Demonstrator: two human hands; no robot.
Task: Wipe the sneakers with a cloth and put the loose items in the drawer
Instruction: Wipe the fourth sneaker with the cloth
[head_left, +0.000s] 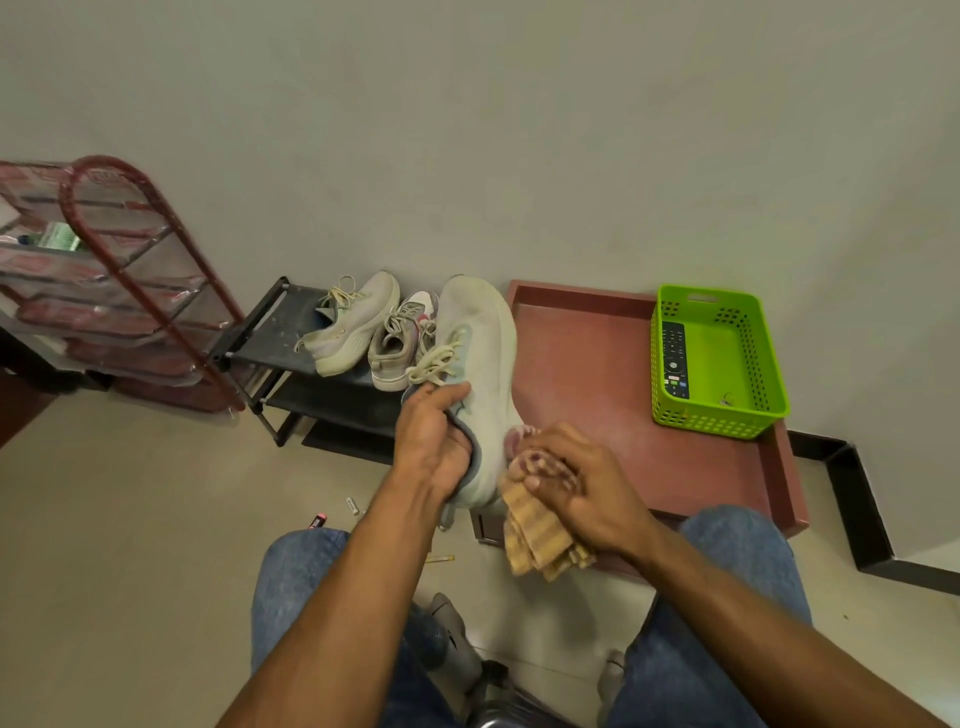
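My left hand (434, 441) grips a pale white sneaker (480, 358) by its collar, toe pointing away from me, held above the floor. My right hand (576, 486) holds a bunched tan and pink cloth (535, 540) pressed against the sneaker's heel side. Two more sneakers, a cream one (353, 325) and a grey-pink one (400, 345), sit on a low black shoe rack (270, 332). A black remote (674, 358) and a small metal item lie in a green basket (769, 364).
The basket stands on a reddish-brown low table or drawer unit (587, 353) against the wall. A red-framed rack (130, 291) stands at left. Small loose items lie on the floor: a white tube (352, 505), a red-tipped item (317, 519), a yellow stick (440, 558). My knees are below.
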